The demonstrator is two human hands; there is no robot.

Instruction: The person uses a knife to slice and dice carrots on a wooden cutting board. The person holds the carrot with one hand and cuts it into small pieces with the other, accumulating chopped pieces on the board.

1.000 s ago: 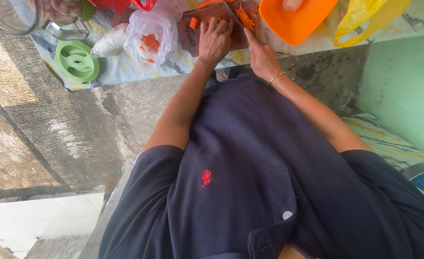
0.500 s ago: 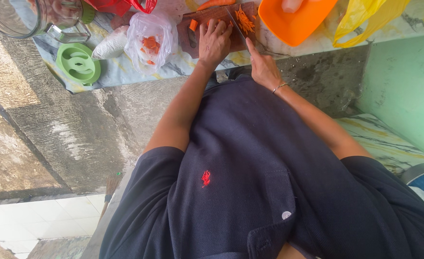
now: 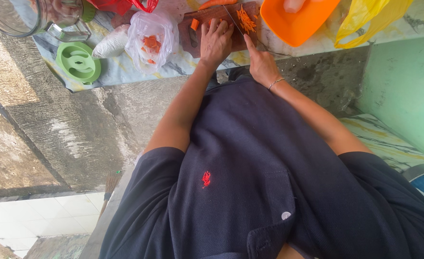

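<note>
Pressing flat on the board [image 3: 221,21], the left hand [image 3: 215,42] is lying with fingers spread, its carrot hidden beneath. The right hand [image 3: 261,62] is closing around a knife [image 3: 236,24] beside carrot shreds [image 3: 246,20]; the handle is hidden. An orange bowl [image 3: 296,21], partly cut off, is sitting right.

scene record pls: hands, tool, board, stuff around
left hand: flat on carrot, on the board
right hand: grips knife, forefinger along the blade
board: brown wood, carrot shreds by the blade
right of board: orange bowl, yellow bag
left of board: clear bag of carrot pieces, green lid, clear jar
</note>
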